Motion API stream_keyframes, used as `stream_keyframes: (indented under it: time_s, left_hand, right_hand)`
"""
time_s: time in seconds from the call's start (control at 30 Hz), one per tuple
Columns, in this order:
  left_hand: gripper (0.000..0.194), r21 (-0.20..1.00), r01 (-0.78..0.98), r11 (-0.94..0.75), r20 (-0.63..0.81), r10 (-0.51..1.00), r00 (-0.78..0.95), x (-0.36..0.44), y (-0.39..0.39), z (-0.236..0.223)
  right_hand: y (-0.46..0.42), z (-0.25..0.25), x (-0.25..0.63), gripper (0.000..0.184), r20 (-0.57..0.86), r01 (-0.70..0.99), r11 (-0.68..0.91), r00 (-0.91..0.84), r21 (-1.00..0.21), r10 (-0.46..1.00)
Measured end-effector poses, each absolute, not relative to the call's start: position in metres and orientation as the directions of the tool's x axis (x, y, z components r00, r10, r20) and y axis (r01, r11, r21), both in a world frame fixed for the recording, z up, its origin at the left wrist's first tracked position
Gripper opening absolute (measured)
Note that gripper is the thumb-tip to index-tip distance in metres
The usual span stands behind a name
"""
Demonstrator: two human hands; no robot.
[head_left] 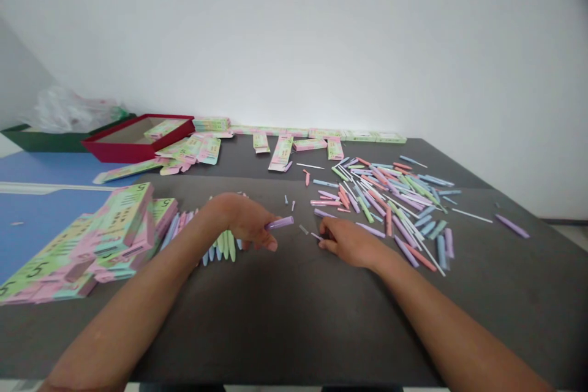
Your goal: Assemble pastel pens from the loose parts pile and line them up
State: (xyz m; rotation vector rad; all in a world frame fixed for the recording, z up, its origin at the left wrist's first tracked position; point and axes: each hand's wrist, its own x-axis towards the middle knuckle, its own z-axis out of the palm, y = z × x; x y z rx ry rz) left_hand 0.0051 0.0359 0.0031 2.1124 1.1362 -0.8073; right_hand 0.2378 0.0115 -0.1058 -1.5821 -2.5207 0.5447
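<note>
Pinched in my left hand (250, 218) is a purple pen barrel (281, 223), its free end pointing right. Below and behind that hand lies a row of finished-looking pens, with green ones (226, 245) and blue ones showing; the hand and forearm hide part of it. My right hand (345, 241) is low over the table, thumb and forefinger closed on a small purple pen part (316, 236). A small clear piece (304, 229) lies just left of its fingertips. Right of this hand spreads a loose pile of pastel pen parts (390, 190) and white refills (425, 248).
Printed pen boxes (122, 220) are stacked at the left. A red tray (138, 135) and a green tray (41, 138) with plastic bags stand behind them. Flat cartons (281, 152) lie near the wall. A lone purple pen piece (512, 226) lies far right.
</note>
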Motion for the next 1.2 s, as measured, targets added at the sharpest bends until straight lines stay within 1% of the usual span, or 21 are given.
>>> stream_keyframes:
  time_s: [0.07, 0.17, 0.27, 0.37, 0.4, 0.53, 0.57, 0.9, 1.2]
  left_hand:
    - [0.032, 0.228, 0.866, -0.445, -0.742, 0.497, 0.451, 0.005, 0.036, 0.002]
    - [0.032, 0.227, 0.863, -0.451, -0.746, 0.489, 0.452, 0.007, 0.034, 0.001]
    - [0.031, 0.215, 0.867, -0.449, -0.757, 0.484, 0.439, 0.010, 0.032, 0.000]
    - [0.032, 0.207, 0.874, -0.440, -0.762, 0.488, 0.426, 0.011, 0.032, -0.001]
    - [0.031, 0.208, 0.876, -0.435, -0.764, 0.487, 0.423, 0.011, 0.031, -0.001]
    - [0.031, 0.217, 0.880, -0.422, -0.768, 0.483, 0.421, 0.012, 0.032, -0.004]
    - [0.031, 0.219, 0.878, -0.425, -0.764, 0.485, 0.425, 0.012, 0.032, -0.004]
    - [0.038, 0.197, 0.862, -0.467, -0.755, 0.489, 0.437, 0.013, 0.029, -0.004]
    - [0.043, 0.209, 0.860, -0.465, -0.737, 0.503, 0.451, 0.013, 0.028, -0.006]
  right_hand:
    - [0.012, -0.104, 0.239, 0.014, -0.111, 0.852, 0.380, -0.444, -0.361, 0.889]
    - [0.011, -0.102, 0.239, 0.003, -0.116, 0.874, 0.372, -0.423, -0.313, 0.898]
    - [0.010, -0.102, 0.237, 0.004, -0.119, 0.885, 0.361, -0.409, -0.293, 0.905]
    - [0.008, -0.103, 0.236, 0.017, -0.105, 0.887, 0.351, -0.396, -0.299, 0.912]
    - [0.007, -0.103, 0.235, 0.019, -0.093, 0.887, 0.356, -0.397, -0.294, 0.913]
    - [0.007, -0.105, 0.232, 0.008, -0.074, 0.889, 0.380, -0.410, -0.257, 0.909]
    - [0.007, -0.105, 0.231, 0.007, -0.076, 0.891, 0.377, -0.407, -0.252, 0.910]
    - [0.009, -0.106, 0.229, 0.011, -0.094, 0.908, 0.337, -0.369, -0.251, 0.925]
    - [0.007, -0.106, 0.228, 0.011, -0.093, 0.904, 0.349, -0.381, -0.246, 0.920]
